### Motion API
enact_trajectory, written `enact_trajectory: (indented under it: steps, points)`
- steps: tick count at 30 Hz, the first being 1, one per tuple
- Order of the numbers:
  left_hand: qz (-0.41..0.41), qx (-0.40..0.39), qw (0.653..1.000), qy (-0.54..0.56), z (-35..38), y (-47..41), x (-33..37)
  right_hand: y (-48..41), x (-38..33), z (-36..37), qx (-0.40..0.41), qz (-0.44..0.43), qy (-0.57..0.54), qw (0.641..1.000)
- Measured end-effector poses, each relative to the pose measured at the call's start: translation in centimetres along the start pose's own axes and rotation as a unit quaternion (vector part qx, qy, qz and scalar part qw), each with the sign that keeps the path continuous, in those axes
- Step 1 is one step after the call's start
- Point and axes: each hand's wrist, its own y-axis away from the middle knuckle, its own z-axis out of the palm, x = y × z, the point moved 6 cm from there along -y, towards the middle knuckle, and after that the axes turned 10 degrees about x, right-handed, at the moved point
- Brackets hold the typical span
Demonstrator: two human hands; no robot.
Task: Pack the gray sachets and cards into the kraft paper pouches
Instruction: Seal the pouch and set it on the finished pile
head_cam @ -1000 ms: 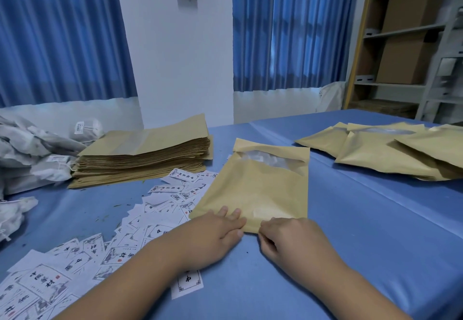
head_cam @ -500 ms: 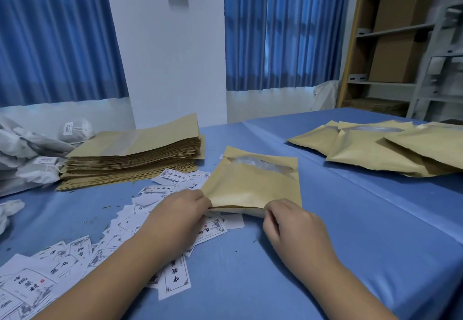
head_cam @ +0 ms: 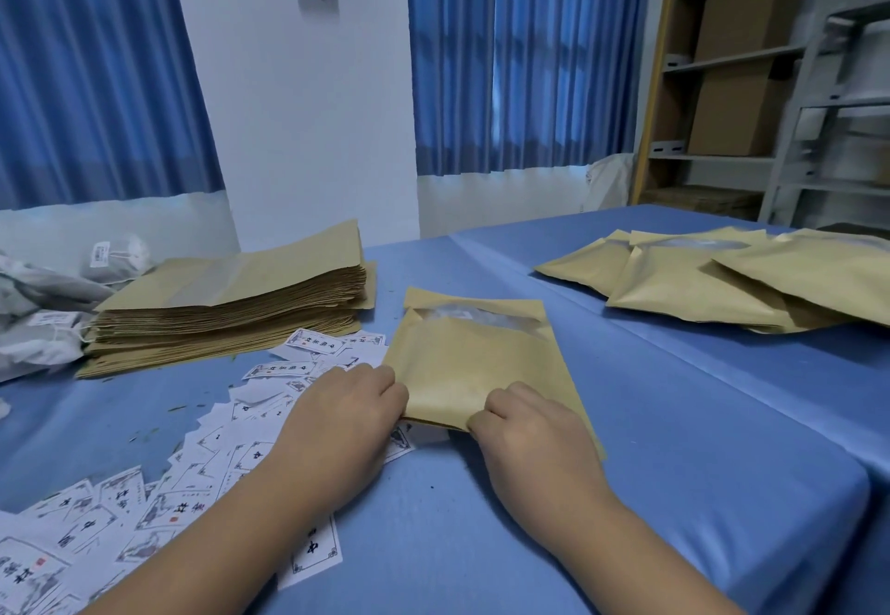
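A kraft paper pouch (head_cam: 474, 354) with a clear window near its far end lies in the middle of the blue table. My left hand (head_cam: 344, 414) grips its near left corner. My right hand (head_cam: 525, 426) pinches its near edge, fingers curled over the paper. White printed cards (head_cam: 159, 484) are scattered over the table to the left, some under my left hand. Gray sachets (head_cam: 48, 320) are heaped at the far left. A thick stack of flat pouches (head_cam: 231, 306) sits behind the cards.
Several filled kraft pouches (head_cam: 722, 282) lie in a pile at the right of the blue table (head_cam: 698, 446). A shelf with cardboard boxes (head_cam: 741, 56) stands at the back right. Blue curtains hang behind.
Both hands went from pressing the pouch's near edge flat to gripping it at the corners. The pouch has shifted slightly left over the cards.
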Motion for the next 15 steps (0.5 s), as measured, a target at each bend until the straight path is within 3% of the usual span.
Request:
enact_trajectory:
  steps: [5,15]
  points:
    - [0.027,0.001,1.0,0.005,0.4,-0.1,1.8,-0.1,-0.1,0.0,0.034,-0.004,-0.012,0.999]
    - [-0.011,0.013,0.998,0.055,-0.1,-0.3,1.9,-0.1,-0.9,-0.2,0.08,-0.038,-0.009,0.996]
